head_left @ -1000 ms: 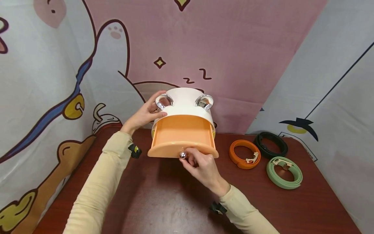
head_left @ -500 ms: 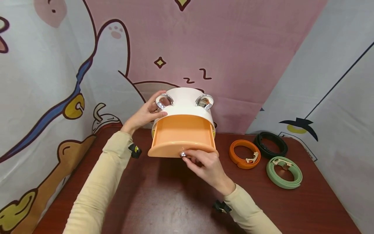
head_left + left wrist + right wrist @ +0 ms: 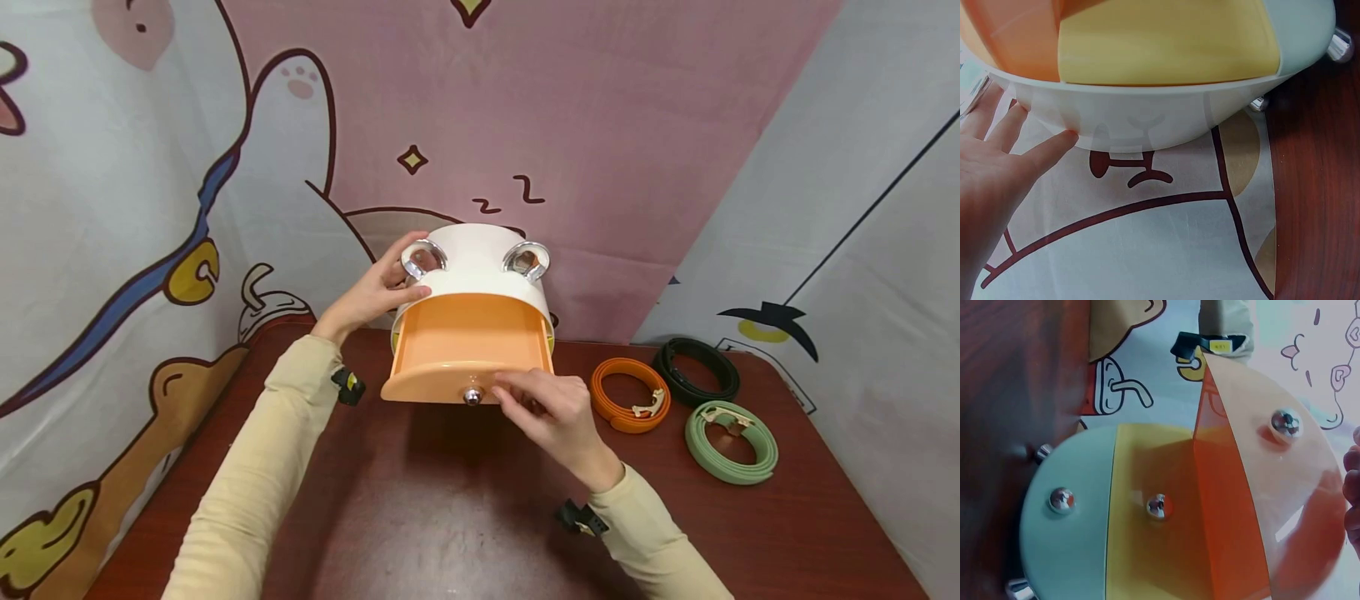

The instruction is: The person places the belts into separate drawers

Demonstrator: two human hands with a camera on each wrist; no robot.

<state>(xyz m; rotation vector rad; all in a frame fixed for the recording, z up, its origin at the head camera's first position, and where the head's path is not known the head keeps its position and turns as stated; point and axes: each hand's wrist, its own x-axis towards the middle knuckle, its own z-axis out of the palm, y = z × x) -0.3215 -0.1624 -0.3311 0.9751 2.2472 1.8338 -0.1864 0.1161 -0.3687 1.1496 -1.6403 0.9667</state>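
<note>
A small white drawer cabinet (image 3: pixel 480 258) with two silver ring-shaped ears sits at the back of the table. Its top orange drawer (image 3: pixel 472 329) is pulled out, and no items show inside. Below it, in the right wrist view, are a closed yellow drawer (image 3: pixel 1138 462) and a closed green drawer (image 3: pixel 1072 544). My left hand (image 3: pixel 371 296) steadies the cabinet's left side near one ear, its fingers spread against the white shell. My right hand (image 3: pixel 558 421) is just right of the orange drawer's silver knob (image 3: pixel 472 397), apart from it, with fingers loosely bent and holding nothing.
To the right lie three coiled belts: an orange belt (image 3: pixel 615 412), a black belt (image 3: pixel 731 383) and a green belt (image 3: pixel 701 454). The dark red table (image 3: pixel 420 517) extends toward me. A cartoon-printed cloth (image 3: pixel 600 125) hangs behind the cabinet.
My right hand has let go of the silver knob and moved a little to the right. The orange drawer stays pulled out, and my left hand has not moved.
</note>
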